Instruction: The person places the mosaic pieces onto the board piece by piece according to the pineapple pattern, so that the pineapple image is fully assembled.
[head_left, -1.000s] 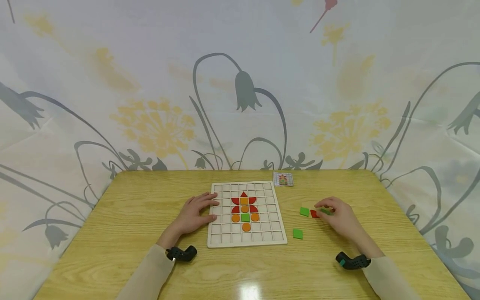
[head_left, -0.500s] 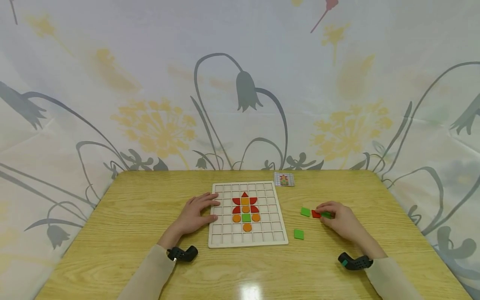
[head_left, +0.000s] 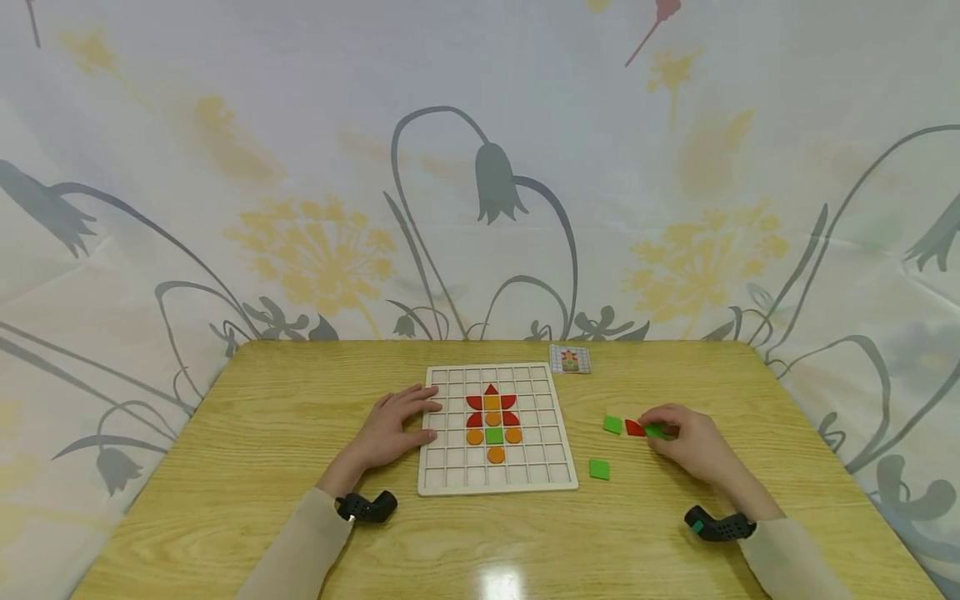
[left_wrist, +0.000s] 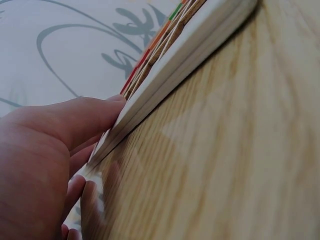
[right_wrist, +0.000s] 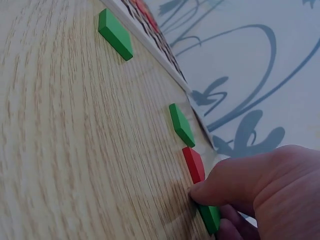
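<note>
A white grid board (head_left: 450,481) lies on the table, with red, orange and green flat pieces set in its middle squares. My left hand (head_left: 388,432) rests on the board's left edge with fingers spread; the thumb touches its rim (left_wrist: 134,111) in the left wrist view. To the board's right, my right hand (head_left: 692,446) is low on the table, its thumb and fingers pinching a green tile (head_left: 654,431). Against that tile's left side is a red rounded piece (head_left: 634,428), close to the thumb tip. The hand partly covers the green tile.
Two more green tiles lie loose: one tile (head_left: 612,425) left of the red piece, another tile (head_left: 599,469) nearer the front. A small picture card (head_left: 570,359) sits at the board's back right corner. A flower-patterned backdrop (head_left: 480,167) stands behind the table (head_left: 315,383).
My right hand has lowered and shifted slightly right, from over the red piece toward the green tile beside it. The left hand stays on the board. The whole head view drifts slightly.
</note>
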